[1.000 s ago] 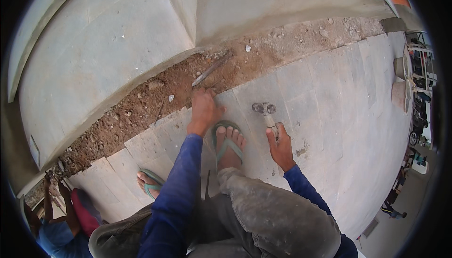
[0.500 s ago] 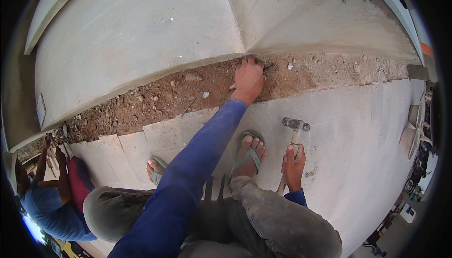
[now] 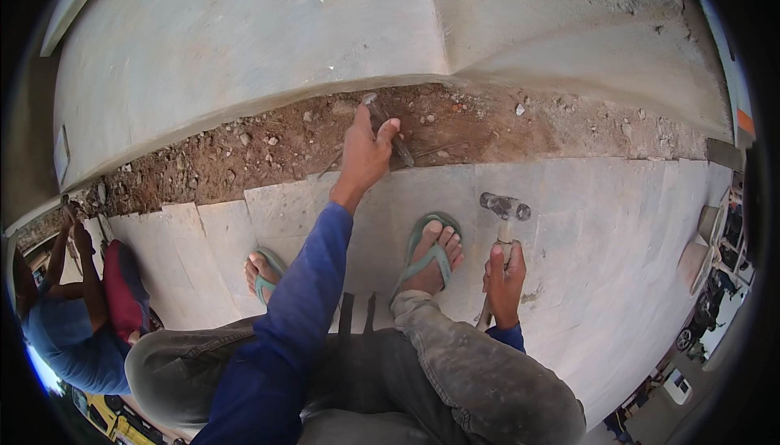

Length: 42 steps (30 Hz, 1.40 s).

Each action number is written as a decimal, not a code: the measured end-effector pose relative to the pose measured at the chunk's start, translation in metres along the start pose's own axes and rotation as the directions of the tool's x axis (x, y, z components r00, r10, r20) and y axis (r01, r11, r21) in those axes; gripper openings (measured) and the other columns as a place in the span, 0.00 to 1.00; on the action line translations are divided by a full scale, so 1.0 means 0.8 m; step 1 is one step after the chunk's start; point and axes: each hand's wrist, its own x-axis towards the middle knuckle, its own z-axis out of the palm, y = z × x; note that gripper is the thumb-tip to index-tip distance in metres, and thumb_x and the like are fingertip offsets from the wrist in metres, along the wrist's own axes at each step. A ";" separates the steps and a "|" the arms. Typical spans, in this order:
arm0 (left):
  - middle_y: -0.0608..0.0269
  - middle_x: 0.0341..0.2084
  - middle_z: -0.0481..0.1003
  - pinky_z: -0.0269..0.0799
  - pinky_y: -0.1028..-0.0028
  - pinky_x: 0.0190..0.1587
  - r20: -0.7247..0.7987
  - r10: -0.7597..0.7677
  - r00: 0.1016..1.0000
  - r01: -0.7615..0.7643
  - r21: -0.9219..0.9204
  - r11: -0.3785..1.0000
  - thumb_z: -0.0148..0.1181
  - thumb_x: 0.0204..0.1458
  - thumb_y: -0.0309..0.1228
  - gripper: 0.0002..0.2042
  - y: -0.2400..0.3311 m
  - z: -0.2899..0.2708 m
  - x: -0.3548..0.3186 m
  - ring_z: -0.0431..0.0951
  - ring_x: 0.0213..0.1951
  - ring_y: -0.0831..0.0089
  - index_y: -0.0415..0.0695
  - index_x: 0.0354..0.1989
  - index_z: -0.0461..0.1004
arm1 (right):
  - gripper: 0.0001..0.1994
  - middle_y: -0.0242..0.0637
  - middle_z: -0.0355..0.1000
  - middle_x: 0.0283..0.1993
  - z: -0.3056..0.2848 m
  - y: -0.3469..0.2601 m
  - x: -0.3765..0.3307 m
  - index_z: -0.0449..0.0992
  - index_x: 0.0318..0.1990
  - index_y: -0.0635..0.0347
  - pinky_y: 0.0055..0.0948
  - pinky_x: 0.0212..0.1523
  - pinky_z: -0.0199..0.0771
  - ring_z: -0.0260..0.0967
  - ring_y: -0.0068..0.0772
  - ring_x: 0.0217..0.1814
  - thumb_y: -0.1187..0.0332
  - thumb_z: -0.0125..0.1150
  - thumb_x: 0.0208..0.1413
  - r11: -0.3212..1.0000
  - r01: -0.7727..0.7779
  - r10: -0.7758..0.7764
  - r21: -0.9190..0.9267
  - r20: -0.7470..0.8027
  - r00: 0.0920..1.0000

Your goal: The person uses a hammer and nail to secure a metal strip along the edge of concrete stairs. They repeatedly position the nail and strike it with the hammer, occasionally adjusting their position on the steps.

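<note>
Above the dirt strip, my left hand is closed round a chisel of dark metal. One end of the chisel, paler, shows past the index finger near the wall; the other slants toward the paving. To the right, my right hand grips the wooden handle of a hammer. The hammer's short, heavy, whitish-grey head points away from me, over the pale tiles.
A plastered wall borders the dirt on the far side, and pale tiles on the near side. Small stones and a thin stick lie in the dirt. A co-worker crouches at far left. My sandalled feet rest on the tiles.
My left hand has come away from the wall's corner, moving left and nearer, and the chisel now shows in it. My right hand with the hammer has barely moved.
</note>
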 end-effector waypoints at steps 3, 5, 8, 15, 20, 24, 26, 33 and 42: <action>0.56 0.36 0.77 0.81 0.70 0.38 -0.016 -0.034 0.999 0.033 -0.058 0.998 0.57 0.65 0.31 0.12 -0.016 -0.004 -0.003 0.82 0.37 0.71 0.37 0.46 0.64 | 0.15 0.23 0.60 0.21 0.007 -0.009 0.013 0.66 0.43 0.58 0.16 0.13 0.54 0.54 0.11 0.16 0.55 0.55 0.69 0.990 0.122 -0.118 -0.077 0.054 0.992; 0.57 0.37 0.77 0.82 0.71 0.39 -0.024 -0.039 0.999 0.038 -0.072 0.997 0.57 0.65 0.31 0.11 -0.020 -0.002 -0.005 0.82 0.38 0.71 0.37 0.47 0.65 | 0.15 0.23 0.61 0.22 0.008 -0.018 0.024 0.67 0.46 0.59 0.16 0.14 0.55 0.55 0.11 0.17 0.55 0.56 0.69 0.965 0.206 -0.194 -0.159 0.093 0.977; 0.58 0.37 0.77 0.81 0.71 0.38 -0.048 -0.058 0.997 0.052 -0.116 0.992 0.56 0.66 0.31 0.11 -0.033 -0.004 -0.010 0.82 0.38 0.72 0.38 0.47 0.65 | 0.17 0.25 0.63 0.23 0.018 -0.044 0.039 0.69 0.50 0.62 0.18 0.17 0.58 0.57 0.12 0.18 0.56 0.58 0.68 0.920 0.309 -0.274 -0.242 0.166 0.947; 0.63 0.35 0.79 0.75 0.76 0.39 -0.043 -0.002 0.999 -0.005 -0.176 0.984 0.54 0.67 0.32 0.08 -0.045 -0.002 -0.017 0.80 0.38 0.77 0.41 0.46 0.68 | 0.16 0.54 0.75 0.34 0.067 -0.187 0.088 0.69 0.55 0.66 0.40 0.37 0.72 0.76 0.56 0.37 0.65 0.57 0.66 0.795 0.507 -0.355 -0.334 0.422 0.834; 0.59 0.27 0.82 0.74 0.72 0.38 -0.140 0.013 0.990 -0.047 -0.245 0.968 0.57 0.64 0.31 0.08 -0.047 0.003 -0.024 0.81 0.33 0.73 0.39 0.41 0.70 | 0.19 0.54 0.75 0.30 0.119 -0.281 0.125 0.70 0.57 0.65 0.47 0.34 0.72 0.75 0.59 0.34 0.59 0.54 0.68 0.315 0.774 -0.450 -0.549 0.632 0.631; 0.60 0.27 0.82 0.75 0.70 0.38 -0.158 0.027 0.987 -0.063 -0.226 0.972 0.57 0.64 0.31 0.08 -0.055 -0.001 -0.023 0.82 0.32 0.69 0.39 0.41 0.70 | 0.20 0.55 0.74 0.27 0.175 -0.332 0.128 0.72 0.57 0.64 0.48 0.33 0.71 0.74 0.59 0.31 0.57 0.52 0.69 0.101 0.861 -0.408 -0.498 0.769 0.492; 0.60 0.27 0.82 0.75 0.68 0.38 -0.166 0.042 0.985 -0.078 -0.218 0.973 0.57 0.64 0.31 0.08 -0.058 0.003 -0.024 0.82 0.32 0.67 0.39 0.41 0.70 | 0.20 0.54 0.74 0.27 0.190 -0.339 0.132 0.72 0.57 0.63 0.48 0.33 0.72 0.75 0.58 0.31 0.57 0.52 0.68 0.023 0.871 -0.368 -0.491 0.806 0.464; 0.58 0.27 0.82 0.75 0.66 0.38 -0.178 0.050 0.983 -0.084 -0.189 0.978 0.57 0.63 0.29 0.07 -0.049 -0.001 -0.028 0.82 0.32 0.64 0.38 0.41 0.70 | 0.21 0.50 0.77 0.28 0.221 -0.343 0.132 0.73 0.58 0.61 0.47 0.36 0.76 0.77 0.56 0.33 0.56 0.54 0.67 -0.171 0.859 -0.339 -0.482 0.848 0.408; 0.58 0.27 0.82 0.75 0.67 0.38 -0.216 0.106 0.971 -0.134 -0.121 0.984 0.58 0.62 0.28 0.06 -0.041 -0.003 -0.028 0.82 0.32 0.64 0.38 0.40 0.71 | 0.14 0.43 0.77 0.27 0.221 -0.342 0.117 0.75 0.49 0.61 0.42 0.35 0.77 0.79 0.49 0.33 0.62 0.59 0.60 -0.214 0.861 -0.400 -0.461 0.846 0.353</action>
